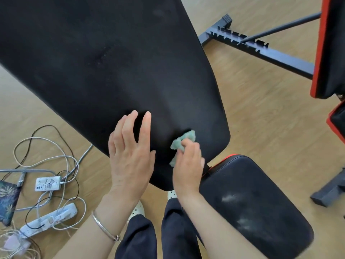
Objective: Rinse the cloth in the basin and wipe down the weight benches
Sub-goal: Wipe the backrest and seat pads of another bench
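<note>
The broad black backrest pad [112, 62] fills most of the view above the wooden floor [261, 109]. At its lower right is the smaller seat pad [252, 202], smudged with pale dust. The left hand [130, 152] lies flat on the backrest's lower end, fingers straight. Just beside it, the right hand [188, 165] bunches the small green cloth [183, 140] in curled fingers, against the pad near its lower edge.
</note>
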